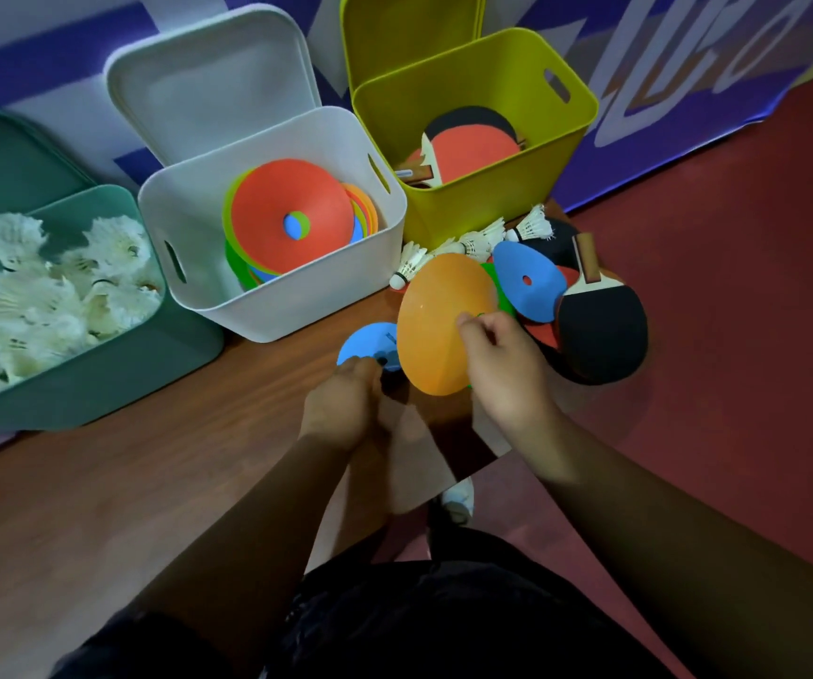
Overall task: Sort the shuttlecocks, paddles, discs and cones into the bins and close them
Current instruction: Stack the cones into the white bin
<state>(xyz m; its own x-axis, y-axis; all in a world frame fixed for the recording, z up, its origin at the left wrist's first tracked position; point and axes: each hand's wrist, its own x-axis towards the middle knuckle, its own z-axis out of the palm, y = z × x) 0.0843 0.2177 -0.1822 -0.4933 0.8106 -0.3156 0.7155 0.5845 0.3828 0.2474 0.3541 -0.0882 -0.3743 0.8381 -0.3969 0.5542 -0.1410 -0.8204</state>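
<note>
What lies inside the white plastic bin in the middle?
The white plastic bin holds a stack of flat round discs: a red disc on top, with a centre hole, green, blue and orange rims below it. How many lie lower, and the floor, is covered.

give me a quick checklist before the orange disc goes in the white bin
1. Right hand grips the flat orange plastic disc: ok.
2. White plastic bin open, white lid tipped back: ok.
3. Stacked coloured discs inside it match: ok.
4. Left hand has a firm hold on the flat blue disc: cannot tell.
5. Sorting finished: not ok; feathered white shuttlecocks and red-and-black wooden paddles lie beside the yellow-green bin.
</note>
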